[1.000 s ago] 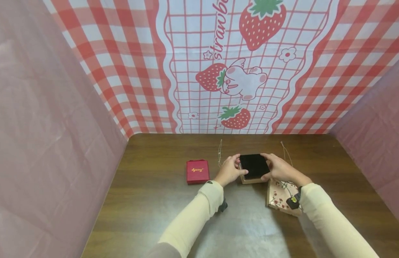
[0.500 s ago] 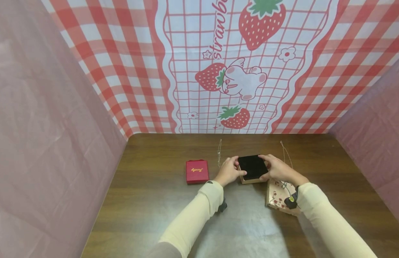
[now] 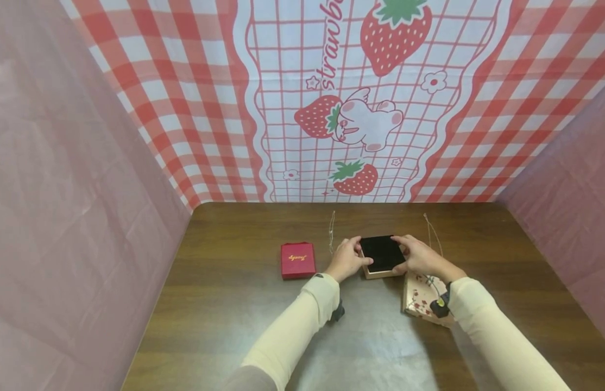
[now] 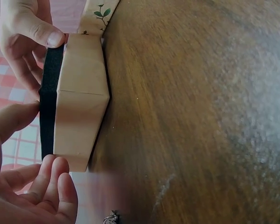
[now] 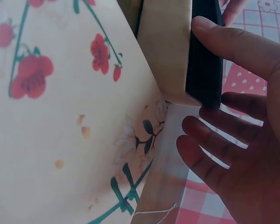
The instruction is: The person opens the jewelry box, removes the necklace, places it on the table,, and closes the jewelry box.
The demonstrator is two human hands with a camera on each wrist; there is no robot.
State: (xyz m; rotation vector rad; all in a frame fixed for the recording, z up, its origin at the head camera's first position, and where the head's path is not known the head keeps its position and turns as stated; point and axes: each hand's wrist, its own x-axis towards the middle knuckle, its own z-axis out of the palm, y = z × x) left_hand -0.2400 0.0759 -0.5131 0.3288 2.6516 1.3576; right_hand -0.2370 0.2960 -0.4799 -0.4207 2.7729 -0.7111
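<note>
Both hands hold a black velvety pad (image 3: 382, 253) at the open top of a beige cardboard box base (image 3: 380, 275). My left hand (image 3: 345, 260) has its thumb on the pad's near left part and its fingertips at the far left corner. On the opposite side, my right hand (image 3: 421, 256) grips the pad between thumb and fingers. In the left wrist view a black band of the pad (image 4: 48, 93) stands above the box wall. The flower-printed lid (image 3: 420, 298) lies by the box's near right corner, partly beneath the right wrist.
A red jewelry box (image 3: 298, 260) with gold lettering sits to the left. One thin chain necklace (image 3: 331, 233) lies behind the left hand, another chain (image 3: 426, 217) behind the right. A checked strawberry cloth (image 3: 283, 108) hangs along the table's back edge.
The black pad has shifted slightly left and sits a little lower on the box base, with both hands moving along with it. The lid and red box stay put.
</note>
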